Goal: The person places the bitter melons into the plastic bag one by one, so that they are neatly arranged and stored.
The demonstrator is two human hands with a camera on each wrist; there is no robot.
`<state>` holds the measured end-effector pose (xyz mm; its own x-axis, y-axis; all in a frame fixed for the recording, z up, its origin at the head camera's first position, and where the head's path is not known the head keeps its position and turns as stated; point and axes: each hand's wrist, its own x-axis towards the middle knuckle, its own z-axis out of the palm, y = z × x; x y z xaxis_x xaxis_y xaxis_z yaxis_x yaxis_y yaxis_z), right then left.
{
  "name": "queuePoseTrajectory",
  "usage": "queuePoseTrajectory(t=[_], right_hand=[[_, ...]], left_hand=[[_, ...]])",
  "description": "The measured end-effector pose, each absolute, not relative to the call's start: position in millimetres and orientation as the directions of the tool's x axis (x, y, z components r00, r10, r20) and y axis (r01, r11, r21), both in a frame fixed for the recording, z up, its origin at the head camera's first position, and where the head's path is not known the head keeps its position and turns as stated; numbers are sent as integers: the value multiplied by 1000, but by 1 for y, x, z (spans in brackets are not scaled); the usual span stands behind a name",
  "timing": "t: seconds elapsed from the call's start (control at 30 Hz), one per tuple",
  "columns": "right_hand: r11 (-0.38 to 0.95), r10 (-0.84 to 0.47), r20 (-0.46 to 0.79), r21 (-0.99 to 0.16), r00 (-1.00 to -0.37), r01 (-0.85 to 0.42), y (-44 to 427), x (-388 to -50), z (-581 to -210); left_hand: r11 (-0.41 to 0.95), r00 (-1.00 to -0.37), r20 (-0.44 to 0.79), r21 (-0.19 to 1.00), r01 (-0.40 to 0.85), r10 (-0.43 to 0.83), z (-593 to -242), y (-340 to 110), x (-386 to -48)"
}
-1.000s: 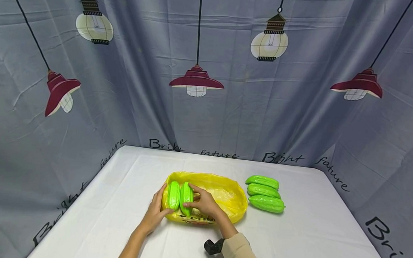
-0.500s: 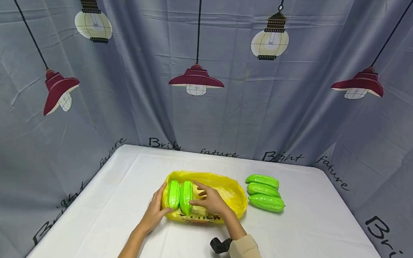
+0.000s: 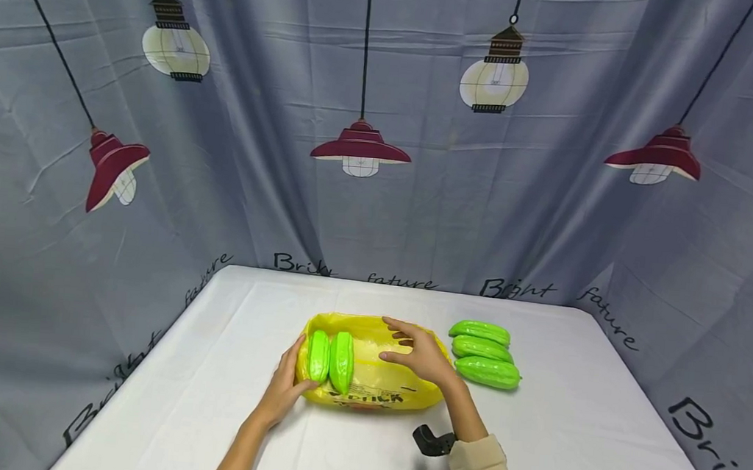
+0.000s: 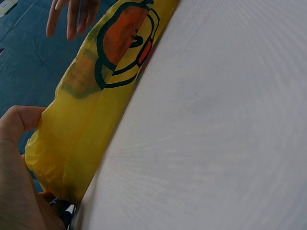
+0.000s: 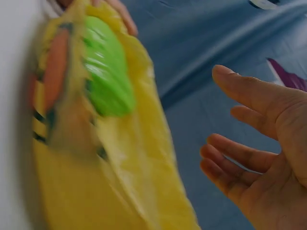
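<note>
A yellow plastic bag (image 3: 397, 395) with dark print lies wide open on the table, its rim spread into an oval. Inside its left end, two glossy green cucumber-shaped vegetables, a left one (image 3: 318, 356) and a right one (image 3: 341, 361), lie side by side. My left hand (image 3: 281, 386) holds the bag's left end, thumb at the near rim and fingers along the outer side. In the left wrist view that thumb (image 4: 29, 117) presses the bag's edge. Above the bag's right half hovers my right hand (image 3: 422, 353), fingers spread and holding nothing; in the right wrist view it is apart from the bag.
Right of the bag, three more green vegetables (image 3: 487, 371) lie stacked in a row on the white table (image 3: 572, 442). A grey curtain printed with lamps (image 3: 404, 215) stands behind and along the sides. Black wrist cameras are worn on both arms.
My right hand has let go of the right-hand vegetable in the bag and moved right, its fingers spreading. The left hand and the bag have stayed in place.
</note>
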<state>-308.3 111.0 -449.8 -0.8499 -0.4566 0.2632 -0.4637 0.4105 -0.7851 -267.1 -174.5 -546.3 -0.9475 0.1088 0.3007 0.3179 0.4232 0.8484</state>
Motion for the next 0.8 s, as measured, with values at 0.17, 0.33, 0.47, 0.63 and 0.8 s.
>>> queuePoseTrajectory(t=[0.17, 0.33, 0.47, 0.63, 0.8], right_hand=[[438, -369, 283, -787, -886, -434, 142, -308, -437], [438, -295, 342, -781, -892, -444, 176, -310, -430], [430, -257, 388, -774, -885, -464, 200, -310, -428], [463, -234, 397, -757, -888, -461, 224, -307, -424], [520, -214, 361, -745, -908, -419, 243, -302, -425]], left_hand=[[426, -946, 302, 846, 322, 116, -546, -174, -268], [440, -942, 314, 834, 333, 119, -546, -175, -269], [453, -943, 313, 828, 329, 112, -547, -176, -269], [445, -945, 307, 836, 323, 110, -547, -176, -270], [437, -943, 312, 836, 331, 118, -547, -175, -269]])
